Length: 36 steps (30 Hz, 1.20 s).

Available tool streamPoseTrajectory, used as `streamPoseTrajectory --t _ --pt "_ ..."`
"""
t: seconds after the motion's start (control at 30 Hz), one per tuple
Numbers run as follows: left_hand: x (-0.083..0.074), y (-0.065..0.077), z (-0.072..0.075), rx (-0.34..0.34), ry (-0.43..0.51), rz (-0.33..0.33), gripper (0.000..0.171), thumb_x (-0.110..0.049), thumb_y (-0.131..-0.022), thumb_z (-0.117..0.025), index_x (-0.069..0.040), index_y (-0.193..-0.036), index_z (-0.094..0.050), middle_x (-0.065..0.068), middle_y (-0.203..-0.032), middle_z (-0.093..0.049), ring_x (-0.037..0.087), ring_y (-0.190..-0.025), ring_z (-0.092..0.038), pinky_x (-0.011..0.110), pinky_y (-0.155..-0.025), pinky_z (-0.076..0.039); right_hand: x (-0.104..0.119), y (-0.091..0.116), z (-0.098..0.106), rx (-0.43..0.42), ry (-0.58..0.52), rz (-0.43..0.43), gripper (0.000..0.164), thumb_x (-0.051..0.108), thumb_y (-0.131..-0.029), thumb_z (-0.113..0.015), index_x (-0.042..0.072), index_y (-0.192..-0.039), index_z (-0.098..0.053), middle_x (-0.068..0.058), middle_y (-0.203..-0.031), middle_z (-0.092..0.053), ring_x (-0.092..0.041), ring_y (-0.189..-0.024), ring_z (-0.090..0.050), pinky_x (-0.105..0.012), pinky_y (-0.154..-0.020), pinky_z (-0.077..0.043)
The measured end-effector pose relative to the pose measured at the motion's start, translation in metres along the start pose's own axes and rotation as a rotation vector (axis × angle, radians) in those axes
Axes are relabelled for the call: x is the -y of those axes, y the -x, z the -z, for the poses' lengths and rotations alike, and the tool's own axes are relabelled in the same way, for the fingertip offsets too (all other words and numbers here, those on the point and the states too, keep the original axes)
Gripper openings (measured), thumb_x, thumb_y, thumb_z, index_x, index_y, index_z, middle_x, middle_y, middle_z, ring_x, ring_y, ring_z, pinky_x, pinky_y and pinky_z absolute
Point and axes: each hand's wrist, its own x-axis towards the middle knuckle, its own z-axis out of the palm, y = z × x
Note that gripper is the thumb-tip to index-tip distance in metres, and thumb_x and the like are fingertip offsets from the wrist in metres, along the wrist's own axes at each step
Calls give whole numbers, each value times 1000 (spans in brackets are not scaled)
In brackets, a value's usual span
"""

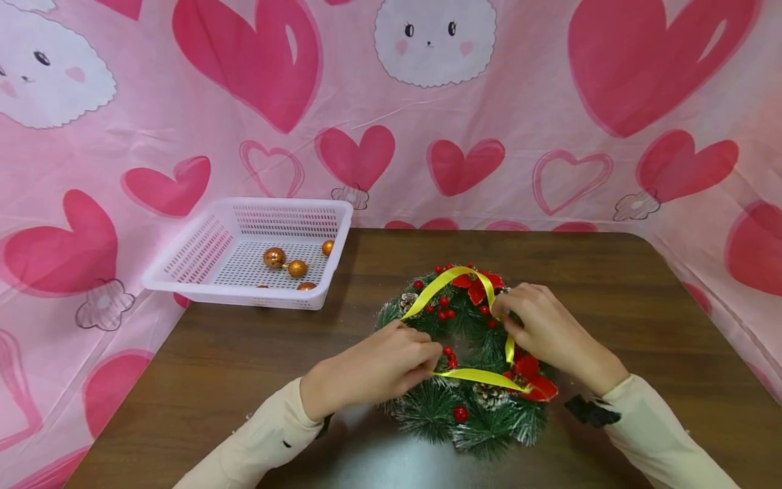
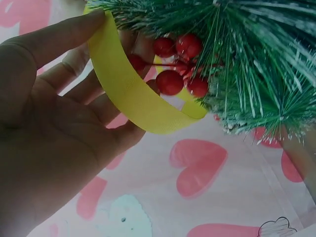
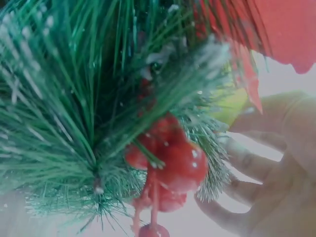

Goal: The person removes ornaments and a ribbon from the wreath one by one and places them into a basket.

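Observation:
A green Christmas wreath with frosted tips lies on the table, trimmed with pinecones, red berries and red poinsettia flowers. Yellow ribbon loops over it. On the wreath's left side, my left hand pinches the ribbon between thumb and fingers; the left wrist view shows the ribbon crossing in front of the other fingers. At the right side my right hand pinches another stretch of ribbon, its fingertips partly hidden by needles in the blurred right wrist view.
A white plastic basket stands at the back left of the brown wooden table. Several gold baubles lie inside it. Pink heart-patterned cloth hangs behind the table's back edge.

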Motion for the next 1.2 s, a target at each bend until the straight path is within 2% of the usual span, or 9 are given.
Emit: streamPoseTrajectory --t 0.13,0.27,0.37,0.47,0.67,0.77,0.93,1.03,1.2 --pt "3 2 9 7 121 -4 19 -13 -95 -69 -19 -81 -57 -15 -75 -52 0 -65 -44 16 -66 -39 1 0 4 -57 -8 -3 21 -6 -75 -79 10 -86 -71 3 -82 -67 -20 -82 -60 -48 -77 -50" --pt "5 6 20 15 211 42 20 -15 -96 -68 -20 -82 -54 -13 -76 -51 2 -66 -42 15 -62 -38 3 0 10 -109 -18 -8 23 -8 -74 -79 9 -89 -72 1 -86 -68 -18 -85 -59 -45 -77 -50" --pt "7 8 30 -15 259 74 16 -17 -96 -67 -21 -86 -55 -13 -77 -53 3 -64 -42 17 -59 -38 5 1 15 -155 -30 -15 26 -8 -74 -79 10 -91 -73 2 -88 -68 -17 -85 -59 -44 -76 -52" --pt "11 10 39 -86 292 73 11 -17 -96 -67 -19 -91 -58 -12 -77 -56 3 -63 -44 18 -58 -40 7 1 22 -202 -41 -14 29 -9 -73 -81 11 -93 -73 2 -91 -69 -15 -86 -60 -43 -73 -54" --pt "19 17 53 -298 321 42 8 -13 -94 -70 -14 -94 -62 -11 -80 -61 2 -68 -51 21 -64 -49 9 -1 29 -224 -45 5 29 -7 -73 -82 11 -94 -73 3 -93 -69 -12 -89 -61 -30 -73 -54" --pt "21 22 60 -392 358 49 9 -11 -92 -72 -13 -94 -64 -11 -81 -66 2 -66 -53 22 -60 -47 9 -3 29 -224 -51 16 29 -6 -73 -82 11 -95 -73 3 -94 -69 -11 -89 -61 -21 -76 -52" --pt "26 30 70 -516 385 120 12 -7 -89 -74 -15 -94 -67 -10 -75 -64 4 -54 -44 22 -48 -37 10 -6 29 -244 -75 42 30 -7 -72 -82 10 -94 -74 2 -93 -69 -12 -86 -61 -14 -76 -47" --pt "28 32 72 -514 375 160 10 -10 -89 -75 -16 -94 -68 -11 -71 -61 8 -51 -38 23 -47 -34 11 -7 30 -237 -82 41 30 -8 -73 -81 11 -95 -73 3 -93 -69 -11 -86 -61 -16 -74 -49" --pt "30 31 71 -484 345 159 8 -15 -89 -75 -17 -93 -67 -12 -77 -67 9 -50 -38 24 -46 -34 15 -14 33 -218 -72 60 28 -7 -75 -81 11 -95 -73 3 -92 -68 -11 -86 -61 -31 -69 -55"
